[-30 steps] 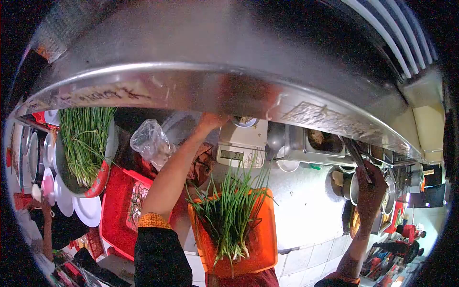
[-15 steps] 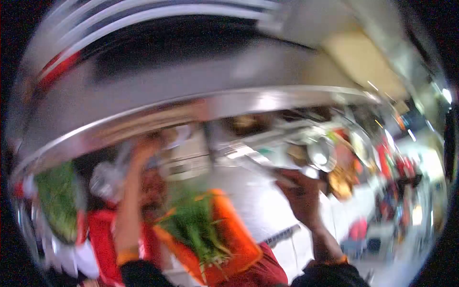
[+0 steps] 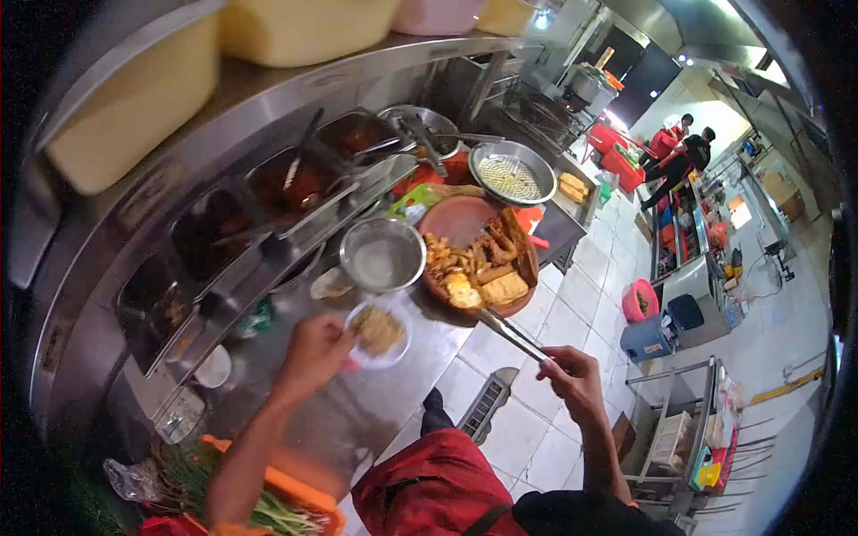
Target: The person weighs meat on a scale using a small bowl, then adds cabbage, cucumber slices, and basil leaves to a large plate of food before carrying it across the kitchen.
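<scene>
My right hand [image 3: 572,377] grips metal tongs [image 3: 517,338], whose tips reach the near edge of a brown clay dish [image 3: 451,221]. Fried pieces [image 3: 490,252], a pale yellow block [image 3: 503,288] and what looks like a fried egg [image 3: 463,291] lie in that dish. At the left rim of a small white bowl [image 3: 399,350] is my left hand [image 3: 315,355], fingers pinched together; what they hold, if anything, I cannot tell. Brown crumbly food [image 3: 376,330] fills the bowl. Just behind it stands a steel bowl [image 3: 382,256] with cloudy liquid.
Steel pans of dark sauces [image 3: 211,230] line the back of the steel counter [image 3: 308,438]. An orange basket [image 3: 308,498] of green onions [image 3: 277,514] sits at the near left. A perforated steel bowl [image 3: 511,177] stands beyond the dish. Two people [image 3: 688,152] are far off at right.
The view has swung toward the right and become sharper. My left hand has gone from the back of the counter to the white bowl. The tongs in my right hand now reach the clay dish.
</scene>
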Tool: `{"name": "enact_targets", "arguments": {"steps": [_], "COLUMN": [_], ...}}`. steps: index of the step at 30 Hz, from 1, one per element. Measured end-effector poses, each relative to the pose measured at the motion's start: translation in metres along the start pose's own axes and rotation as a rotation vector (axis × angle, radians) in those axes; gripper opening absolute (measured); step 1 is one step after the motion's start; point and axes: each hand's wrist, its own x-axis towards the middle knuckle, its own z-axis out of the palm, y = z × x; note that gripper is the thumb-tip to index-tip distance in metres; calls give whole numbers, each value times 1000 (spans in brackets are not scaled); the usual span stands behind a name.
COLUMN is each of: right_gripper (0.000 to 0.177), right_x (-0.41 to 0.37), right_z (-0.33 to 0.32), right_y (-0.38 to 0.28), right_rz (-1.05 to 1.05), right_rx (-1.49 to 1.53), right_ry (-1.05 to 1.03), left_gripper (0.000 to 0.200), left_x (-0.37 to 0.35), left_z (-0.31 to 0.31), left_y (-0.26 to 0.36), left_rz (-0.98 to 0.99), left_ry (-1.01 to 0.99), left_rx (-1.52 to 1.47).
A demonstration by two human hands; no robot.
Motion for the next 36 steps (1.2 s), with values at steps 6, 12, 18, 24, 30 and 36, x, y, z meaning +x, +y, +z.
{"name": "enact_targets", "arguments": {"steps": [6,12,18,24,30,36], "right_gripper": [26,23,20,18,16,25], "right_x": [79,154,221,269,282,261], "right_z": [-111,-141,-99,-47,-31,-37], "right_y": [51,117,105,111,121,109], "right_rz": [39,2,-354,-453,-390,-456], "right_rx": [-21,-93,-353,-340,-435,-113], "right_ry": [77,92,66,-22,-6,-127], "left_gripper": [11,8,10,10,10,8], "left_x": [189,253,239,159,-2,-160], "left_z": [179,249,248,215,130,24], "left_y": [-9,-61,-15,17,0,-9], "left_rz": [508,830,616,215,-61,-208], "left_ry": [350,445,612,616,741,1138], "left_rx": [429,1079,811,27,-124,-143]}}
